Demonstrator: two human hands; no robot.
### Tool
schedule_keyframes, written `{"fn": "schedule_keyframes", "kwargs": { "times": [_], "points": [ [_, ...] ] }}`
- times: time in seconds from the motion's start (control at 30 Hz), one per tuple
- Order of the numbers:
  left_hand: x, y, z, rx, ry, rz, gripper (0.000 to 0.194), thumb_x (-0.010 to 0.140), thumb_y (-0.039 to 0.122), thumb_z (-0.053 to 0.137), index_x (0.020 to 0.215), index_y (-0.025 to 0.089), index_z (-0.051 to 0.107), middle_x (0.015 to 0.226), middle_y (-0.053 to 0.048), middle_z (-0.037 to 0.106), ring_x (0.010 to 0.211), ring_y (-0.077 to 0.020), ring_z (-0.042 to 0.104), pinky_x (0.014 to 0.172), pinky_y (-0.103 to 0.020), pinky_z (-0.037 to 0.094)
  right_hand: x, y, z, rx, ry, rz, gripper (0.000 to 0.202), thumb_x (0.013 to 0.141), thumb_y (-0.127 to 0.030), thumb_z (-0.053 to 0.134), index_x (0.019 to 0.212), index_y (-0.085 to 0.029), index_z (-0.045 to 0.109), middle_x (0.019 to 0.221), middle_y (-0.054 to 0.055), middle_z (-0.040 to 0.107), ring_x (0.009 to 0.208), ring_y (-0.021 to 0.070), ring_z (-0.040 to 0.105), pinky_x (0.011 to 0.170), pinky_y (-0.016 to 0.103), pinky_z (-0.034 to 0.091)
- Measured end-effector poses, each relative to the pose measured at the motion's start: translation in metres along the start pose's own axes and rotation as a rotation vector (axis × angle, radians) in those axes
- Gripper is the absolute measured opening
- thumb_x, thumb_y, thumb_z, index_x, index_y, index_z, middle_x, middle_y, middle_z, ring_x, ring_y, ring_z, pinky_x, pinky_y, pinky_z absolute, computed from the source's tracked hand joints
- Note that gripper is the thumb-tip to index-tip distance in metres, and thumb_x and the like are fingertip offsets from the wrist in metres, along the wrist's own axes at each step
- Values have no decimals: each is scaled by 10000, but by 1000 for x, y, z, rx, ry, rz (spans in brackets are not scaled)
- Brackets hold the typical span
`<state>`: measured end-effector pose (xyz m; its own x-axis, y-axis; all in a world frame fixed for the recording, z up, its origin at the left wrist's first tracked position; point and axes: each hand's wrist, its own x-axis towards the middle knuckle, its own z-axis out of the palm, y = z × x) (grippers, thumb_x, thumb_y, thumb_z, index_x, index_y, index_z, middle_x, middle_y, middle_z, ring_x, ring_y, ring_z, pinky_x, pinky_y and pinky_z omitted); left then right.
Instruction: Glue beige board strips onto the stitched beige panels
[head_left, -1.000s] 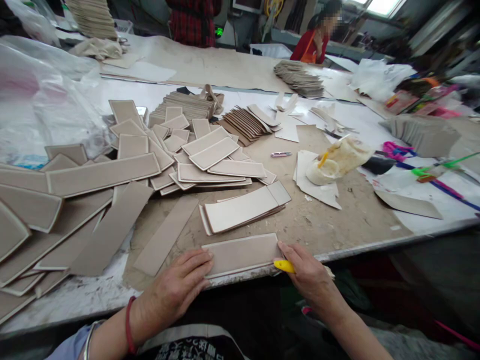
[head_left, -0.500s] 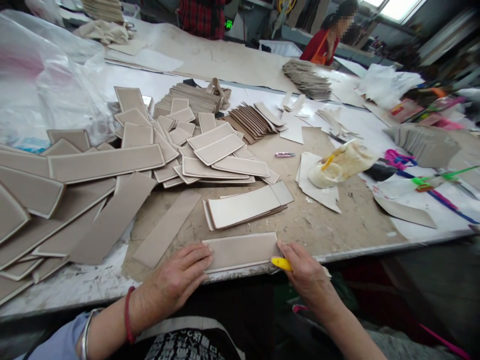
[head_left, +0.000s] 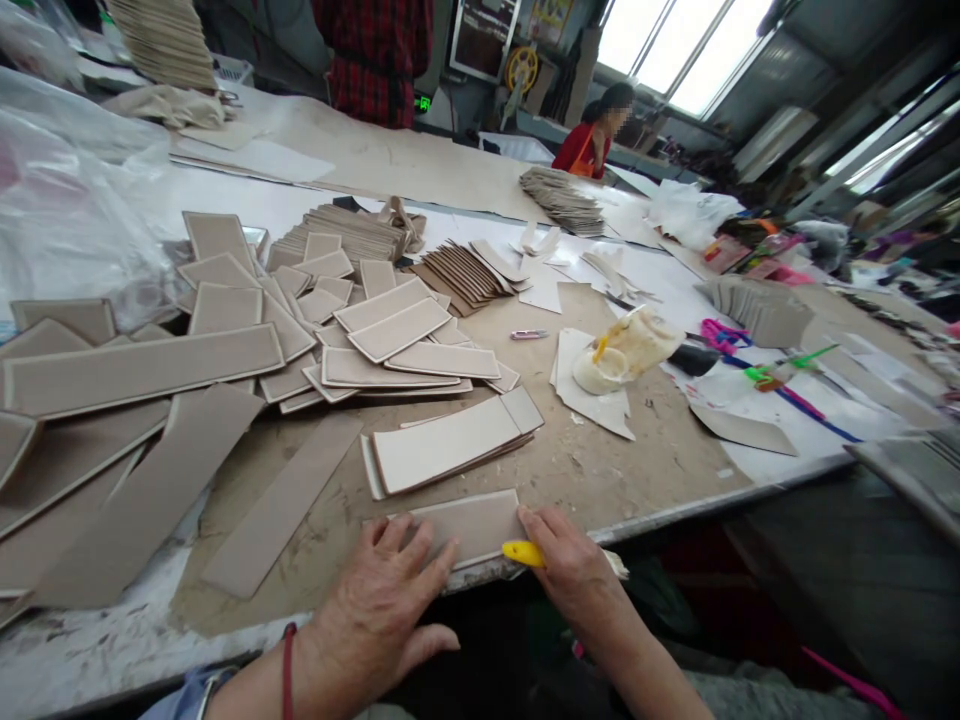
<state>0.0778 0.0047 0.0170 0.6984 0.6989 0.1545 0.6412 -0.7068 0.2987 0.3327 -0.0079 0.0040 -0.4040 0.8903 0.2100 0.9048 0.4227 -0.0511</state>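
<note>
A beige rectangular panel [head_left: 484, 527] with pale edges lies along the table's front edge. My left hand [head_left: 382, 590] rests on its left part, fingers spread and thumb apart. At the panel's right end, my right hand [head_left: 574, 560] touches the corner with its fingertips. That hand is closed round a yellow-handled brush [head_left: 523, 553], whose whitish end sticks out behind the palm. Just beyond the panel sits a small stack of pale strips [head_left: 442, 445]. A single plain beige strip [head_left: 285, 510] lies to the left of the stack.
Many edged beige panels [head_left: 142, 370] are heaped at the left. A glue-crusted cream container [head_left: 607, 365] stands on a scrap at the right, near small thread snips [head_left: 529, 334]. Plastic sheeting [head_left: 82, 170] covers the far left. Two people are across the table.
My left hand has slid further over the panel and its fingers have spread. My right hand stays at the right end with the brush. The camera view has tilted up and turned right.
</note>
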Motion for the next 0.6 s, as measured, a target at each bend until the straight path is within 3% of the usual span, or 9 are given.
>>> {"fn": "schedule_keyframes", "kwargs": {
  "times": [0.17,0.4,0.6],
  "points": [
    [8,-1,11,24,6,3,726,686,620,639,1299,286,440,1113,-110,508,1006,-322,432,811,-473,387,-1,-2,0,26,-44,35,333,768,-11,462,1079,-110,529,797,73,576,734,202,576,626,288,517],
    [10,2,12,50,35,-20,627,737,492,663,1284,257,467,1130,-109,447,1044,-309,391,864,-429,328,5,2,-10,81,-122,120,250,778,-53,536,1000,-166,564,801,45,582,740,178,581,657,265,501],
    [10,3,14,37,29,-25,579,767,450,642,1284,260,464,1141,-109,448,1048,-305,391,860,-421,335,0,-2,-32,11,66,121,278,901,-151,407,1131,-104,557,837,104,614,780,190,593,681,294,512]
  ]
}}
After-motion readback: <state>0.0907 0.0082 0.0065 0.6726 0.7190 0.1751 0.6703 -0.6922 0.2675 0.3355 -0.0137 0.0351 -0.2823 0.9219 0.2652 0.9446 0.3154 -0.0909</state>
